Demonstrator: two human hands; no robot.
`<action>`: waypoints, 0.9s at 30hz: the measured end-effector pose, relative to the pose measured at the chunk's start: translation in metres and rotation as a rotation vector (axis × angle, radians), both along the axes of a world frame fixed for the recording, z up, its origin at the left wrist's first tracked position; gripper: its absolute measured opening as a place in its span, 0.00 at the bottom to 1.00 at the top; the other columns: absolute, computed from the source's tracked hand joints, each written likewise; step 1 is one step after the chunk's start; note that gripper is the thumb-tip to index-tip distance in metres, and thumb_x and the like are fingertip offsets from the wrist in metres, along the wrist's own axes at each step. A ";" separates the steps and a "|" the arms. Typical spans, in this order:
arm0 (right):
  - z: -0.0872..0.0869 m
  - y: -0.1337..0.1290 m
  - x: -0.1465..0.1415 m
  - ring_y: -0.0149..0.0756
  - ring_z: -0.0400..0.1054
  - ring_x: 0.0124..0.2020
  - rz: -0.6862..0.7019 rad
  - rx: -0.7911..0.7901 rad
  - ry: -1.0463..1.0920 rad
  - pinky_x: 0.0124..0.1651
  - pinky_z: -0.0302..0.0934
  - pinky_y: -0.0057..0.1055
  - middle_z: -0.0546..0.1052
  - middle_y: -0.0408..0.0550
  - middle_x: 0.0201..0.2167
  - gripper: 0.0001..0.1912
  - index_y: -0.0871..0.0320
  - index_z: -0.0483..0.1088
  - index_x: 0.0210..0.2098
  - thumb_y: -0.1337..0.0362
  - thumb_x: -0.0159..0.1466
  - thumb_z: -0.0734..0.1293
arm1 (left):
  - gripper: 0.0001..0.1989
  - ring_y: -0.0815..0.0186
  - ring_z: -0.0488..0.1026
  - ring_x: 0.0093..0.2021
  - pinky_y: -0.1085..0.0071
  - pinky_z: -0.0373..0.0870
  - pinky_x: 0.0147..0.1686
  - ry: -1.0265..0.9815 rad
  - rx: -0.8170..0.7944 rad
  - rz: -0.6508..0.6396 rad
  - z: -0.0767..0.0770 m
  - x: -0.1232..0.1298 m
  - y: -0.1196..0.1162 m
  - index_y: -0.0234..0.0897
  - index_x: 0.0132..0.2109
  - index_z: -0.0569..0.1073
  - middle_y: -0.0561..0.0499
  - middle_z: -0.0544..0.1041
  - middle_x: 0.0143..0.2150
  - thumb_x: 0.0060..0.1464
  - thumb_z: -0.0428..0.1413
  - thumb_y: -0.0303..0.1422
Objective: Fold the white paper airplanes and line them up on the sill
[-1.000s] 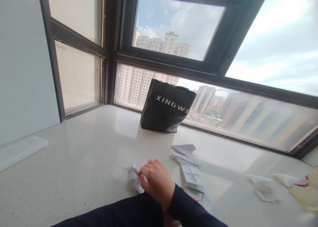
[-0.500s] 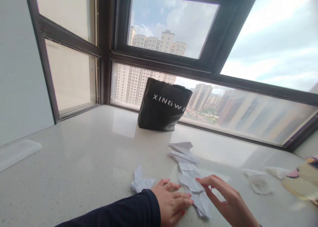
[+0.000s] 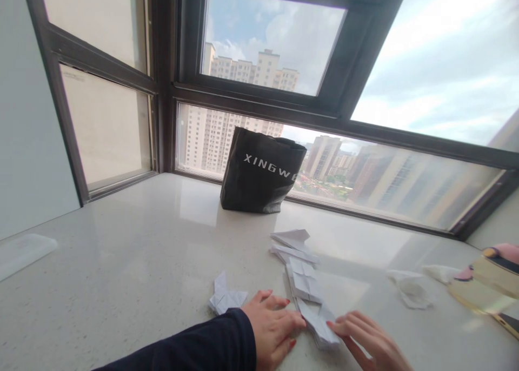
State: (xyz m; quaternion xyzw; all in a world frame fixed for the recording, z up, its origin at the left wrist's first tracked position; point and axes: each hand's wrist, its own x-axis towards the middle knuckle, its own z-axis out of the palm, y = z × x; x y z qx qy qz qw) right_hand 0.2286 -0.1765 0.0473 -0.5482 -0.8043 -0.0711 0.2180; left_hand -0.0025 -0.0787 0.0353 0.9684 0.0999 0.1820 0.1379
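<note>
White folded paper pieces lie in an uneven row on the pale countertop, running from the bag toward me. My left hand, in a dark sleeve, rests flat with its fingers stretched out. Its fingertips touch the left edge of the nearest stack of folded paper. At that stack's right edge, my right hand has its fingers bent together, with a fingertip on the paper; the thumb is mostly hidden. Left of my left wrist sits another folded paper piece, partly covered by the sleeve.
A black bag with white lettering stands by the window. On the right are a crumpled white tissue or wrapper and a shiny yellowish item with pink parts. A translucent white object lies at the far left.
My right hand has moved down from the middle papers to the nearest stack. The piece that stuck out by its fingers now lies lower, and the middle papers look more even. My left hand stays put.
</note>
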 end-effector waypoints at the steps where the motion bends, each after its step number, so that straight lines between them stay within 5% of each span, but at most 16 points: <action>1: 0.001 0.000 -0.001 0.31 0.67 0.27 0.005 -0.001 -0.007 0.30 0.62 0.23 0.72 0.44 0.24 0.06 0.53 0.69 0.30 0.65 0.58 0.60 | 0.16 0.62 0.58 0.53 0.60 0.51 0.50 -0.001 -0.004 -0.002 0.001 0.000 0.000 0.46 0.51 0.54 0.58 0.65 0.52 0.55 0.43 0.36; 9: 0.007 -0.001 -0.004 0.30 0.66 0.25 0.016 0.037 -0.131 0.29 0.61 0.24 0.73 0.43 0.24 0.06 0.53 0.69 0.27 0.64 0.58 0.61 | 0.23 0.60 0.60 0.49 0.62 0.55 0.47 0.034 0.011 0.044 0.000 0.004 0.001 0.43 0.54 0.53 0.52 0.60 0.55 0.51 0.46 0.36; 13: 0.006 -0.001 -0.003 0.29 0.66 0.26 0.036 0.079 -0.171 0.30 0.60 0.24 0.74 0.42 0.26 0.04 0.52 0.69 0.31 0.66 0.57 0.62 | 0.22 0.59 0.58 0.51 0.60 0.54 0.47 0.009 0.047 -0.018 0.002 0.002 0.001 0.50 0.57 0.49 0.58 0.58 0.58 0.55 0.42 0.36; 19: 0.005 0.001 0.004 0.31 0.66 0.28 0.007 0.075 -0.282 0.31 0.60 0.26 0.73 0.44 0.27 0.06 0.51 0.70 0.31 0.67 0.56 0.62 | 0.18 0.60 0.58 0.52 0.58 0.52 0.48 -0.013 0.040 -0.017 -0.005 0.002 0.002 0.51 0.54 0.55 0.61 0.62 0.55 0.56 0.40 0.37; 23: 0.022 0.006 0.001 0.34 0.65 0.33 -0.027 0.137 -0.295 0.36 0.60 0.32 0.70 0.47 0.36 0.12 0.50 0.69 0.34 0.71 0.53 0.61 | 0.18 0.60 0.57 0.53 0.59 0.52 0.47 -0.018 0.036 -0.011 -0.008 0.005 0.003 0.52 0.53 0.56 0.63 0.62 0.55 0.55 0.42 0.37; 27: 0.044 0.024 -0.040 0.36 0.63 0.35 0.015 0.096 -0.201 0.38 0.58 0.34 0.68 0.49 0.37 0.17 0.53 0.67 0.40 0.74 0.53 0.58 | 0.17 0.60 0.57 0.52 0.58 0.52 0.48 -0.029 0.058 -0.010 -0.008 0.005 0.003 0.51 0.53 0.56 0.62 0.63 0.54 0.56 0.41 0.37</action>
